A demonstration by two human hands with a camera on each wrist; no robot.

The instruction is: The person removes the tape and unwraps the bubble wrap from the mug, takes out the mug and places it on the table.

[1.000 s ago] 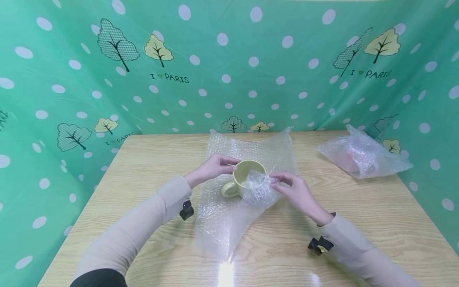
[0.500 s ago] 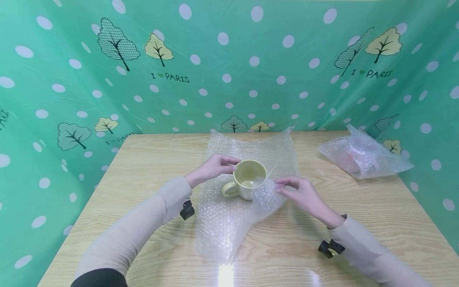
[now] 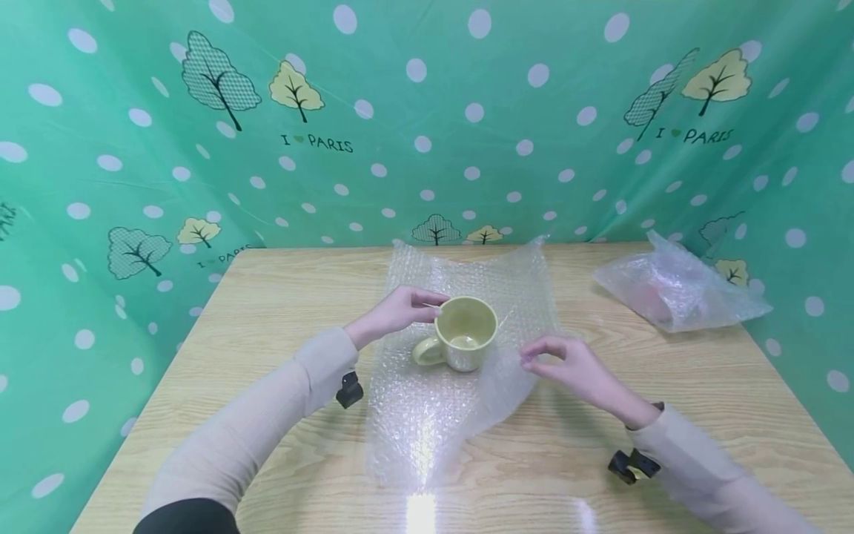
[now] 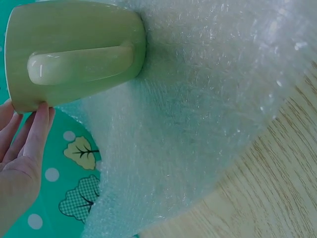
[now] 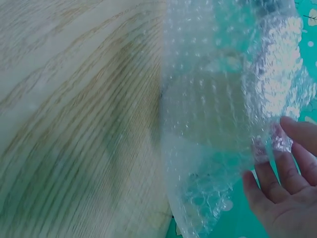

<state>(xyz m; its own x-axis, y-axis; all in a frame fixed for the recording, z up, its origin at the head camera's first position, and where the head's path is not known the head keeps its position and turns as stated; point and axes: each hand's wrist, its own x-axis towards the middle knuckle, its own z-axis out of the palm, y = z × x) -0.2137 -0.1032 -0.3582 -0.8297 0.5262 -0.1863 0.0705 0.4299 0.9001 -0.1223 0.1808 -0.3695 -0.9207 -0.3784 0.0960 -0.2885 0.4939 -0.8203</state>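
A pale yellow-green mug stands upright on a sheet of bubble wrap, its handle turned toward the left front. My left hand holds the mug at the left side of its rim with the fingertips. In the left wrist view, the fingers meet the mug's outer wall near the rim. To the right of the mug, my right hand pinches a raised corner of the wrap between thumb and fingers. The right wrist view shows the mug only blurrily through the lifted bubble wrap.
A bubble-wrapped bundle with something pinkish inside lies at the back right of the wooden table. A green dotted curtain closes off the back and both sides.
My right hand has drawn the crumpled wrap out from the mug's opening, moving right and toward me, so the mug's inside shows. My left hand and the mug have stayed in place.
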